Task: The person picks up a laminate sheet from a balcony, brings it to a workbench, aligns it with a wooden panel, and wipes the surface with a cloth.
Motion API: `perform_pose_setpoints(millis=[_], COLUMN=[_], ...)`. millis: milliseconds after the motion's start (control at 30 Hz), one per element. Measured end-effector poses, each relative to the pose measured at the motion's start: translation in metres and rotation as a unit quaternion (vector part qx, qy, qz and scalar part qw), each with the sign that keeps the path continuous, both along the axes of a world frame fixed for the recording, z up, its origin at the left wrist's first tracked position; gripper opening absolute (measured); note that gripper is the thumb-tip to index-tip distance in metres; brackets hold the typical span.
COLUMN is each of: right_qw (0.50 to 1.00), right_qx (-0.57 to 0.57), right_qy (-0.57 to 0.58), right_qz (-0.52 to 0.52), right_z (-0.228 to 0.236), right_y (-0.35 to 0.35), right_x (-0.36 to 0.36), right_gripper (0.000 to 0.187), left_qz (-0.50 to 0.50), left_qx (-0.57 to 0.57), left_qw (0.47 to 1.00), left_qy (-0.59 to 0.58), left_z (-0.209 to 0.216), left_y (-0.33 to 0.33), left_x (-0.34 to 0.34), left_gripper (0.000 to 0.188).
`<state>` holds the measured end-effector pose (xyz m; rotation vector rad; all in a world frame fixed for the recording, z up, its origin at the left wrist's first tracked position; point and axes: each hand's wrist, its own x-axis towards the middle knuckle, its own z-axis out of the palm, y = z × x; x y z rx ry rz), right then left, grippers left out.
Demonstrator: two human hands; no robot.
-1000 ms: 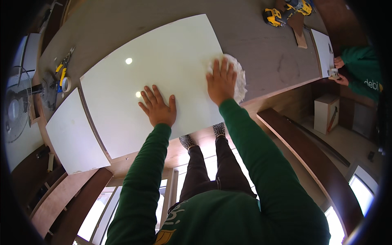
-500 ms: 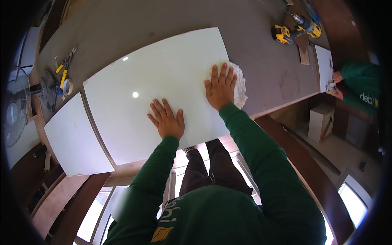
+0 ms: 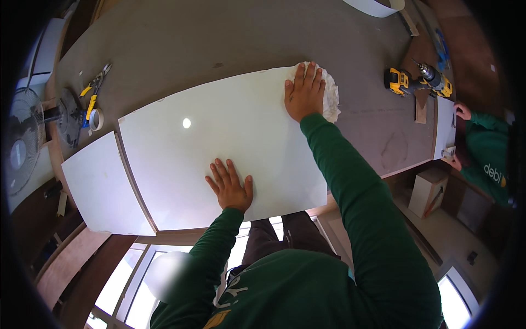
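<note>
While the large white panel (image 3: 257, 142) lies along the near side of the brown table (image 3: 219, 44), your left hand (image 3: 231, 192) rests on its near half, fingers spread, gripping nothing. Your right hand (image 3: 306, 98), fingers outstretched and slightly parted, lies over a white cloth (image 3: 331, 98) at its far right corner. Left sits a smaller panel (image 3: 107, 192); right, a yellow-black drill (image 3: 433, 81).

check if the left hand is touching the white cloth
Apart: the head view shows bare white panel between the left hand and the white cloth, which sticks out past the right hand.
</note>
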<state>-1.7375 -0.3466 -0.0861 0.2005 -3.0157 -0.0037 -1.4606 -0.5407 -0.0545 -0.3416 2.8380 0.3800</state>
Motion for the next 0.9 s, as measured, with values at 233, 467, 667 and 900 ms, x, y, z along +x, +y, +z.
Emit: perform_pose_setpoints(millis=[233, 467, 667, 900], right_qw=[0.999, 0.990, 0.933, 0.981], right_qx=[-0.048, -0.005, -0.048, -0.028], right_qy=[-0.019, -0.024, -0.247, 0.020], right_qz=[-0.011, 0.140, 0.257, 0.192], right_z=[-0.006, 0.014, 0.040, 0.009], right_y=[0.001, 0.006, 0.029, -0.026], right_x=[-0.046, 0.129, 0.289, 0.031], right_gripper=[0.067, 0.069, 0.068, 0.060], left_qz=[0.000, 0.013, 0.031, 0.024], left_qx=[0.004, 0.013, 0.060, 0.068], left_qw=[1.000, 0.999, 0.997, 0.997], left_qy=[0.020, 0.026, 0.033, 0.037], left_z=[0.000, -0.001, 0.001, 0.000], left_y=[0.000, -0.009, -0.006, -0.001], left_x=[-0.003, 0.001, 0.004, 0.002], left_gripper=[0.082, 0.071, 0.070, 0.071])
